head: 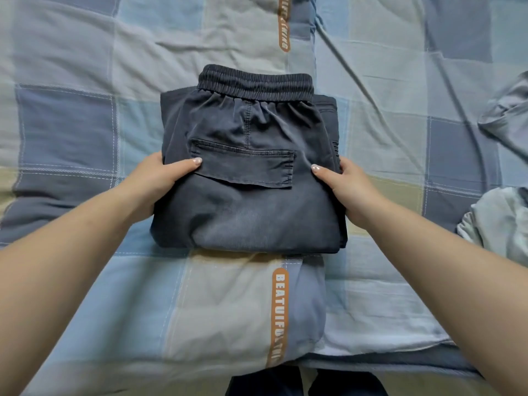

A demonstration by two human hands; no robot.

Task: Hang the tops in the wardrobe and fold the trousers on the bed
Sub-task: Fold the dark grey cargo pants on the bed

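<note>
Dark grey trousers [248,178] lie folded into a thick rectangle in the middle of the bed [85,81]. Their elastic waistband is at the far side and a back pocket faces up. My left hand [160,181] grips the left edge of the folded stack, thumb on top and fingers underneath. My right hand [345,187] grips the right edge the same way. No tops or wardrobe can be seen.
The bed carries a blue, grey and beige checked quilt with an orange lettered stripe [281,315]. Pale grey crumpled garments [505,212] lie at the right edge. The bed's near edge and dark-clad legs [303,381] show at the bottom.
</note>
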